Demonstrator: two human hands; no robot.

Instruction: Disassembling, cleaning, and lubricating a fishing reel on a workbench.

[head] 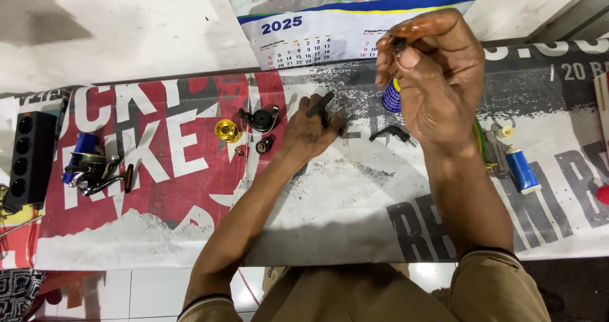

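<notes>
while the right hand [431, 75] is raised off the bench, i log it closed in a pinch: thumb and fingertips grip a small dark part [398, 43] at the far right-centre of the view, well above the mat. the palm looks wet or greasy. just behind that hand, partly hidden, i see a small blue and yellow container [391, 96] standing on the printed mat [355, 195].

left hand [309, 132] lies low on the mat near the centre, fingers curled around a black elongated piece [320, 104] that sticks out toward the far side. i read this as a grip, though the fingertips are partly hidden.

to the right of the left hand, a black angled part [391, 132] lies on the mat, apart from both hands. to the left of it, close together: a black round housing with a wire bail [260, 119], a small dark cap [263, 146] just near of it, and a gold spool [226, 130].

far left: a blue and silver fishing reel [92, 168] lies on its side, and a black block with round holes [28, 157] sits at the mat's left edge. right side: a blue tube with a white cap [522, 170] lies near the forearm. a wall calendar [330, 27] hangs down at the far edge.
</notes>
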